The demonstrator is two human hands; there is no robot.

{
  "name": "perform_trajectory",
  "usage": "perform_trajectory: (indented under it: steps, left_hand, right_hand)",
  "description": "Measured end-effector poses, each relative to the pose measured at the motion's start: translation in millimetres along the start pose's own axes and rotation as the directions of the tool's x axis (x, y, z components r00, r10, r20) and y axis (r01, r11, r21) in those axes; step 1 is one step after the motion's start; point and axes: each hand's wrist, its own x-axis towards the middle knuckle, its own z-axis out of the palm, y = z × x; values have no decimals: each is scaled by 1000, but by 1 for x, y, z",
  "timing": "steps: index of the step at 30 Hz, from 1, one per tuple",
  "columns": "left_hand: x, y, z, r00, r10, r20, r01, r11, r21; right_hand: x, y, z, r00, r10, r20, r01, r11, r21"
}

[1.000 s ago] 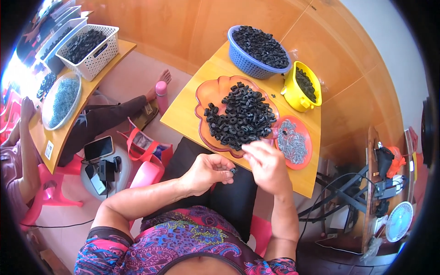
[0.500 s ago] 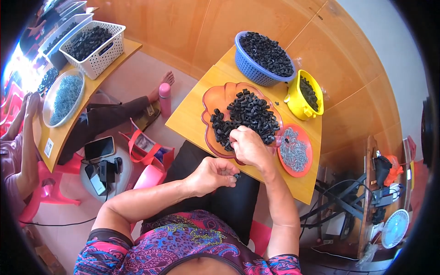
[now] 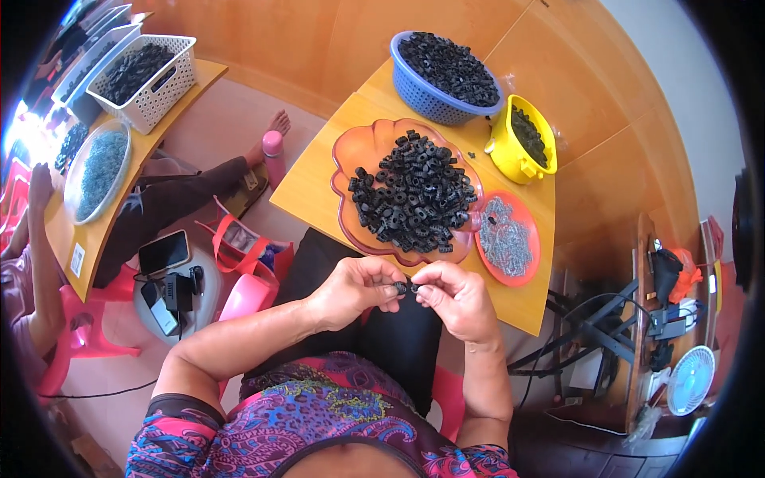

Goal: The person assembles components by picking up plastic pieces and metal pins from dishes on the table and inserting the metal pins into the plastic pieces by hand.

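Above my lap, just off the table's near edge, my left hand pinches a small ridged black plastic part between thumb and fingers. My right hand meets it fingertip to fingertip, closed on a smaller dark piece whose kind is too small to make out. Just beyond both hands lies an orange scalloped tray heaped with similar black parts. To its right is a coral-red plate of small silvery metal pieces.
A blue basket and a yellow tub, both filled with black parts, stand at the table's far side. On the left, another person sits by a second table with a white basket. A pink bottle stands between the tables.
My right hand has come back from the heap in the tray to my left hand, bringing a small dark piece. My left hand has stayed near my lap, its part still pinched.
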Motion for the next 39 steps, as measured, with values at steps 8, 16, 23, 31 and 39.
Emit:
perform_trajectory:
  steps: [8, 16, 23, 31, 39]
  left_hand:
    - [-3, 0, 5, 999, 11, -48, -4, 991, 135]
    - [-11, 2, 7, 968, 250, 16, -221, 819, 529]
    - [-9, 2, 3, 916, 391, 91, -342, 641, 687]
    - [-12, 10, 4, 951, 292, 99, -292, 752, 591]
    - [-16, 13, 14, 965, 259, 47, -244, 813, 529]
  right_hand:
    - [-3, 14, 4, 999, 44, -21, -46, 995, -89]
    - [-1, 17, 9, 996, 75, 49, -77, 997, 31]
    - [3, 18, 15, 1000, 6, 29, -1, 989, -148]
    - [6, 29, -2, 963, 80, 258, -137, 968, 212]
    - [0, 24, 8, 983, 121, 139, -139, 981, 131]
